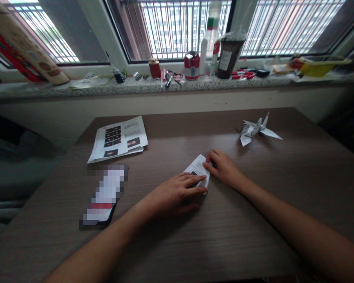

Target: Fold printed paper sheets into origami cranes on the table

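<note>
A small folded piece of printed paper (200, 163) lies on the table in front of me. My left hand (179, 193) rests over its lower part with the fingers stretched out, pressing it down and hiding some of it. At the paper's right edge, the thumb and fingertips of my right hand (223, 168) are closed in a pinch; the palm side is out of sight. Beyond that hand stands a folded paper crane (255, 130) with its wings spread.
Printed sheets (129, 135) lie stacked at the table's back left. Closer to me is a phone (106, 194) with a blurred screen. On the windowsill (106, 91) stand a red can (191, 66), a dark drink cup (228, 59), bottles and small items.
</note>
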The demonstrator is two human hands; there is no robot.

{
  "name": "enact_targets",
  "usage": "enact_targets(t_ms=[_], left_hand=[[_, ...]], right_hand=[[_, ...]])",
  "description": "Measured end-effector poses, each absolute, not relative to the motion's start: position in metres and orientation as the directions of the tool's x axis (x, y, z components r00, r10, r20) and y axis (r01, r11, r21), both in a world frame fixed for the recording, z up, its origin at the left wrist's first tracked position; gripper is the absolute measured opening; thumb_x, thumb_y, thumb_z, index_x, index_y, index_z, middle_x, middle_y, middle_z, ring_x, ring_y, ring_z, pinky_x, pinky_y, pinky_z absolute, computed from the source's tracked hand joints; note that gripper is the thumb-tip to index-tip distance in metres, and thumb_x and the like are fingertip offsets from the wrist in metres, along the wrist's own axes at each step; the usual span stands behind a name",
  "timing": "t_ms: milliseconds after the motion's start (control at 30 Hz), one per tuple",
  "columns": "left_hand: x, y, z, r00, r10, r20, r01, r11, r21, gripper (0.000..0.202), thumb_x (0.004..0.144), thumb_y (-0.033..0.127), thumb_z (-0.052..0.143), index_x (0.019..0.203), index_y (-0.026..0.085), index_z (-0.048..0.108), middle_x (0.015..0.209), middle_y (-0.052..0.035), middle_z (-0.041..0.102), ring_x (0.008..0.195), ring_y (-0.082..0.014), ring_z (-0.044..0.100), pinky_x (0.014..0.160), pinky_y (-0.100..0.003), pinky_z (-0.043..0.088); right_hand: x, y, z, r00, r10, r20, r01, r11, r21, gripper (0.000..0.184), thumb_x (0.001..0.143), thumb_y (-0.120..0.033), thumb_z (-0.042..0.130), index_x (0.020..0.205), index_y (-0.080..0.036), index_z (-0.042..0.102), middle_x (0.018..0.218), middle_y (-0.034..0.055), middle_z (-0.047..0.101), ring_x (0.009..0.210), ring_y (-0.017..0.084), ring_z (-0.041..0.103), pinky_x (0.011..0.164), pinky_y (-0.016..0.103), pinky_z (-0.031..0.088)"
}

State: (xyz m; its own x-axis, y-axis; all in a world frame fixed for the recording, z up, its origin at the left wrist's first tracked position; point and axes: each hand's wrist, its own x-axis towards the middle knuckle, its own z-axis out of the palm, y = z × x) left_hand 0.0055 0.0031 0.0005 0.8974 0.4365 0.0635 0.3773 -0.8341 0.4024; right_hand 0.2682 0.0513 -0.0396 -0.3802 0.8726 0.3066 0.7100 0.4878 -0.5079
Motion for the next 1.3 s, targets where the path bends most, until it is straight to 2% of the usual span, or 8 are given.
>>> enact_targets(t_ms=[100,267,400,600,1300], left_hand=[[0.0073,0.0036,0.0006,0.901,0.429,0.063,0.372,-0.838,0.399,0.051,0.101,0.039,0.063,0.149,0.029,0.052,0.162,-0.0063,0.044,0.146,-0.0296,0.045,0.123,-0.051,0.034],[0.0083,0.0019,0.0020,0.881,0.471,0.051,0.415,-0.819,0.396,0.070,0.099,0.042,0.065,0.161,0.027,0.036,0.162,-0.0078,0.045,0.147,-0.0288,0.044,0.125,-0.049,0.031],[0.0090,0.0005,0.0024,0.875,0.482,0.037,0.435,-0.818,0.376,0.068,0.098,0.042,0.065,0.159,0.025,0.040,0.162,-0.0076,0.045,0.147,-0.0285,0.044,0.125,-0.047,0.029],[0.0088,0.0007,0.0041,0.867,0.498,0.017,0.457,-0.809,0.369,0.068,0.098,0.044,0.065,0.159,0.027,0.040,0.166,-0.0071,0.038,0.151,-0.0290,0.037,0.125,-0.048,0.030],[0.0075,0.0040,0.0048,0.869,0.494,0.029,0.438,-0.796,0.418,0.069,0.097,0.044,0.068,0.159,0.030,0.041,0.165,-0.0066,0.040,0.149,-0.0285,0.042,0.123,-0.046,0.034]], right_hand=[[0.2685,0.0520,-0.0397,-0.375,0.875,0.307,0.707,0.484,-0.516,0.011,0.094,-0.024,0.067,0.089,-0.022,0.058,0.090,0.0050,0.059,0.087,0.024,0.057,0.079,0.036,0.044],[0.2699,0.0534,-0.0400,-0.378,0.870,0.316,0.688,0.493,-0.533,0.011,0.094,-0.024,0.066,0.089,-0.023,0.057,0.091,0.0049,0.059,0.088,0.024,0.057,0.080,0.036,0.044],[0.2705,0.0536,-0.0389,-0.388,0.870,0.305,0.683,0.493,-0.539,0.010,0.094,-0.023,0.066,0.088,-0.022,0.057,0.089,0.0043,0.059,0.085,0.023,0.056,0.077,0.035,0.043],[0.2701,0.0549,-0.0422,-0.375,0.870,0.321,0.691,0.493,-0.529,0.011,0.094,-0.024,0.066,0.087,-0.022,0.057,0.089,0.0045,0.059,0.086,0.023,0.057,0.079,0.036,0.043],[0.2690,0.0544,-0.0398,-0.371,0.875,0.311,0.689,0.484,-0.539,0.014,0.093,-0.023,0.067,0.085,-0.023,0.055,0.087,0.0037,0.060,0.085,0.023,0.056,0.077,0.035,0.042]])
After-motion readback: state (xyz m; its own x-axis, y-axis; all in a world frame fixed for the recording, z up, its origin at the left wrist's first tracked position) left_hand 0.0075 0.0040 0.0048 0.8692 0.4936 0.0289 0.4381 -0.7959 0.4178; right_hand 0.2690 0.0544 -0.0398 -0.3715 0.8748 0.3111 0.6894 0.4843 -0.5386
